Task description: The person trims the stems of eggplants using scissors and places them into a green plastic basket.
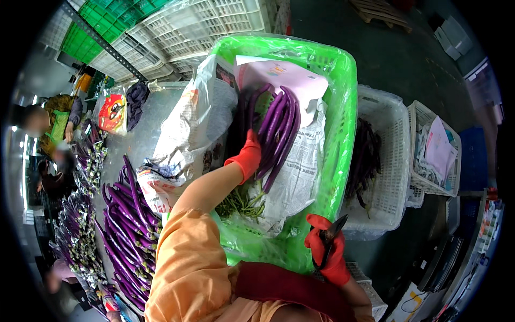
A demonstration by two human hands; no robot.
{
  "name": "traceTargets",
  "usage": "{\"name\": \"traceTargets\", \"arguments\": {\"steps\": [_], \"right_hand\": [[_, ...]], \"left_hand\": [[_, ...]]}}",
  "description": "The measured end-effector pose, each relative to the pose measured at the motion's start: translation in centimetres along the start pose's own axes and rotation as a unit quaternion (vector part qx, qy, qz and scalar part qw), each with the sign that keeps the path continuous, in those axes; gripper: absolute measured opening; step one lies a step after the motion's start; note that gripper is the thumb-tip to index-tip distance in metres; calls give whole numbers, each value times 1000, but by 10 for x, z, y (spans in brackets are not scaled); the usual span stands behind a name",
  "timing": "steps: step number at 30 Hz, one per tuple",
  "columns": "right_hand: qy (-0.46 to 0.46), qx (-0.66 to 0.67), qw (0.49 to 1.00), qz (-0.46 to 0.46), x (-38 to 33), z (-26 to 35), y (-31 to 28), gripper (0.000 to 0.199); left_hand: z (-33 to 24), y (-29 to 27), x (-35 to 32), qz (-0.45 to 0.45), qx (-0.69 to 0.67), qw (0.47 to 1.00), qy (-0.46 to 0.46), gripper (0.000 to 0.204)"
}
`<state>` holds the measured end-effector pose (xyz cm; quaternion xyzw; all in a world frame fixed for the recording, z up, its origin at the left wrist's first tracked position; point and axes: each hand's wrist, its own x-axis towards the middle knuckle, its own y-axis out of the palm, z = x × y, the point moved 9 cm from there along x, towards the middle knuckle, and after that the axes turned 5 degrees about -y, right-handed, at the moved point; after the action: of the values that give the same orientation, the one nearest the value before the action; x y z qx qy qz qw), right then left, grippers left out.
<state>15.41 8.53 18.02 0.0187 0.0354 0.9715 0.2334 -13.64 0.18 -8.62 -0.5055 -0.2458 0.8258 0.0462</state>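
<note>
Gray table sits left, w/ stacked crates up top. Some purple eggplants are in the green crate, mid-frame; a big eggplant pile is out, lower left, so it looks part done w/ lots left. L hand, red glove, is at the crate's bunch; can't tell if it's gripping any. R hand, lower right, is curled round black shears. Eggplants: long, smooth, shiny, bendy. Newspaper: thin, crinkly. Crate: hard plastic w/ holes.

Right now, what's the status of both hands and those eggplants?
Left hand at eggplants in green crate. Right hand gripping black shears. Newspaper beneath eggplants; no obstruction apparent.
</note>
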Motion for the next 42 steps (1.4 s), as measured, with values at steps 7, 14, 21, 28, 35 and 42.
{"name": "traceTargets", "arguments": {"steps": [7,14,21,28,35,42], "right_hand": [[19,-24,999,36,0,-3,1,37],[51,-3,998,39,0,-7,4,42],[76,-4,995,65,3,-2,6,38],[17,-49,996,78,4,0,11,41],[58,10,996,74,4,-1,11,49],[-2,-25,996,88,9,4,12,52]], "left_hand": [[-45,-22,-52,110,24,963,245,38],[-66,-46,-12,-270,-116,955,-47,28],[-60,-23,-3,-252,-566,768,-165,42],[-91,-30,14,-281,-713,636,94,37],[-62,-21,-3,-381,-641,657,-115,50],[-59,-36,-8,-372,-604,687,-159,73]]}}
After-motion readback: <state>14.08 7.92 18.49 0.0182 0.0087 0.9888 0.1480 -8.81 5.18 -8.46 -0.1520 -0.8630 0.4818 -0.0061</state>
